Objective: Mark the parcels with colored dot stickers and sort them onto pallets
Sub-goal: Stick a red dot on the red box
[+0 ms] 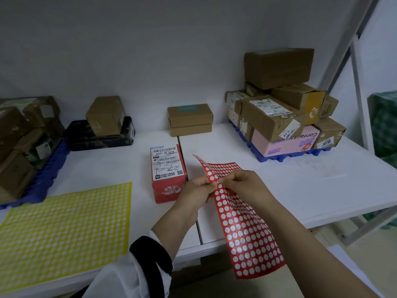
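While a red sticker sheet (242, 229) hangs curled above the near edge of a white table (322, 190), a person pinches it with both hands near its upper end. The left hand (196, 191) grips the sheet's left margin between thumb and curled fingers (209, 186). The right hand (243, 183) meets it from the other side, its fingers (224, 180) pressed together on a row of dots, and the tips of the two hands almost touch. Whether a dot is lifted cannot be told. The sheet's top corner flares toward the far edge, and its lower end droops past the near edge.

Just beside the left hand, a red parcel (168, 175) with a white shipping label lies at the table's middle. A yellow sticker sheet (64, 229) lies flat at the near left corner. Parcels are stacked on the left pallet (47, 177) at the left edge and on the right pallet (279, 158) toward the far right corner; both are blue. A cardboard box (190, 119) sits at the far edge, well apart from a black parcel (101, 137) that carries a brown box.
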